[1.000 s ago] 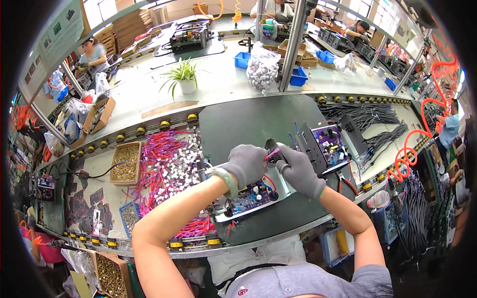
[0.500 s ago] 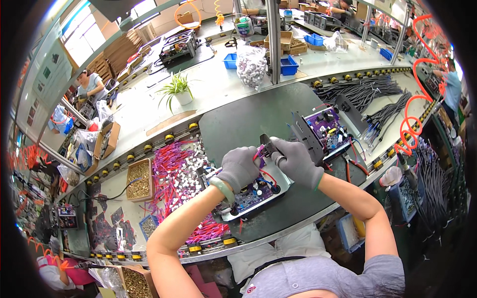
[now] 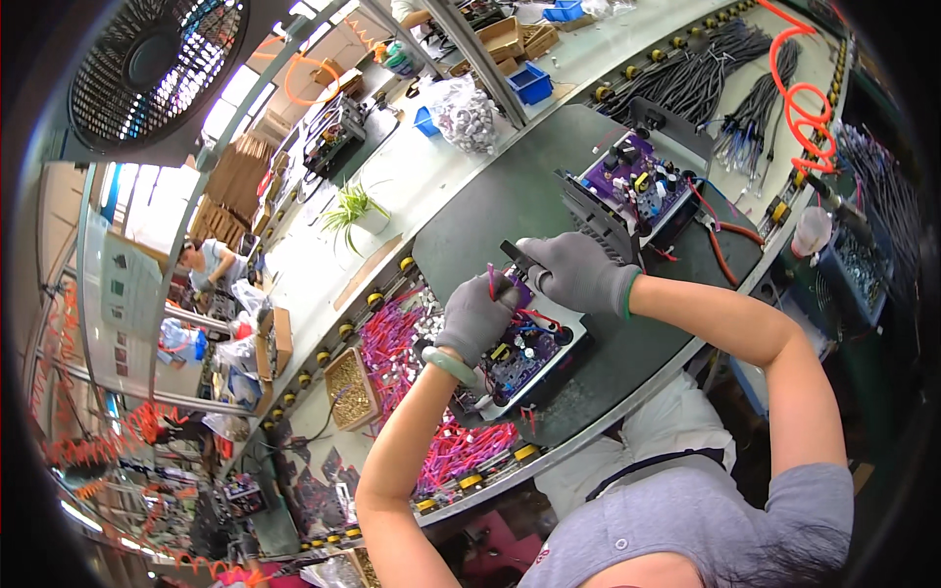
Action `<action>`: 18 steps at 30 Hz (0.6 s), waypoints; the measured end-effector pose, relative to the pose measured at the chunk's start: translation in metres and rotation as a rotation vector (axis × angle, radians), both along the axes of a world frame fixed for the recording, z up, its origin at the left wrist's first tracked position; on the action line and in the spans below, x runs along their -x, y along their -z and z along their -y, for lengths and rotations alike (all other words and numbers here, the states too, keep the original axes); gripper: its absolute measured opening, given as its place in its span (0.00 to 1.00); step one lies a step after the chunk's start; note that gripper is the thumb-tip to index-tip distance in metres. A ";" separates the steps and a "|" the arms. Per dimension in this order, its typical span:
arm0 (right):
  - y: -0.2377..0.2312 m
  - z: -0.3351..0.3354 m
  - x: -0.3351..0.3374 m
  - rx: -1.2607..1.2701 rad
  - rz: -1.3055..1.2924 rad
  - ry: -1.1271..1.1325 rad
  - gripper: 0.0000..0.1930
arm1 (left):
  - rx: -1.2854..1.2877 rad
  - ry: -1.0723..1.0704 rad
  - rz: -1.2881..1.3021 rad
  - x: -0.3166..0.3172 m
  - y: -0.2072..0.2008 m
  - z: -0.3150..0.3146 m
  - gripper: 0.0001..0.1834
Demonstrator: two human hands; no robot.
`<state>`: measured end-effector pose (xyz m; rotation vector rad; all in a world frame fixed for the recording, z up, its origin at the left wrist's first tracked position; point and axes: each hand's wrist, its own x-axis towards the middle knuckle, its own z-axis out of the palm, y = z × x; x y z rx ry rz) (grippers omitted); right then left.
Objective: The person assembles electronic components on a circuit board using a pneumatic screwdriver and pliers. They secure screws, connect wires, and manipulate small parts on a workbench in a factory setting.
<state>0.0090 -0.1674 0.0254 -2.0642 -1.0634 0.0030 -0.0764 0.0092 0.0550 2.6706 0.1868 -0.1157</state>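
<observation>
Left hand [image 3: 478,318], gloved grey, is over the left end of the near board [image 3: 510,361]; its grip is closed, fingertips pinching a pink lead [image 3: 492,282] that sticks up out of the fist. Right hand [image 3: 586,277], also gloved, is just beside it, grip pressed on a dark part [image 3: 518,257], thumb and fingers around it, free end pointing up and left. Exact shape of the dark part is hard to tell, mostly covered by the glove. Change: half a second ago the pink lead ran across to the dark part between the two hands; now it stands more upright at the left fingertips and looks apart from the dark part, so the two pieces read as held separately, one per hand. View has also swung round, bringing a fan [image 3: 152,59] in at upper left. Near board, purple in a pale tray, sits on the green mat [image 3: 490,211] of the tabletop, below both hands, red wires looping over it. Far board [image 3: 637,181] stands beyond the right hand, black panel [image 3: 600,223] on its near side. Red-handled pliers [image 3: 723,257] lie right of that. Loose pink leads [image 3: 461,456] are heaped left of the near board, box of brass bits [image 3: 348,390] beside them. Black cables [image 3: 696,73] lie at the far right.
</observation>
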 end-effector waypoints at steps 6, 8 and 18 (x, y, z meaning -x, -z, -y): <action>-0.003 0.002 -0.002 0.066 -0.042 -0.023 0.11 | -0.039 0.043 0.253 0.003 0.019 0.000 0.11; 0.002 -0.001 0.000 0.069 -0.044 -0.008 0.12 | -0.031 0.066 0.374 0.005 0.025 0.004 0.10; -0.010 0.007 -0.001 0.115 0.016 -0.015 0.14 | -0.246 -0.007 0.307 0.009 -0.003 0.019 0.11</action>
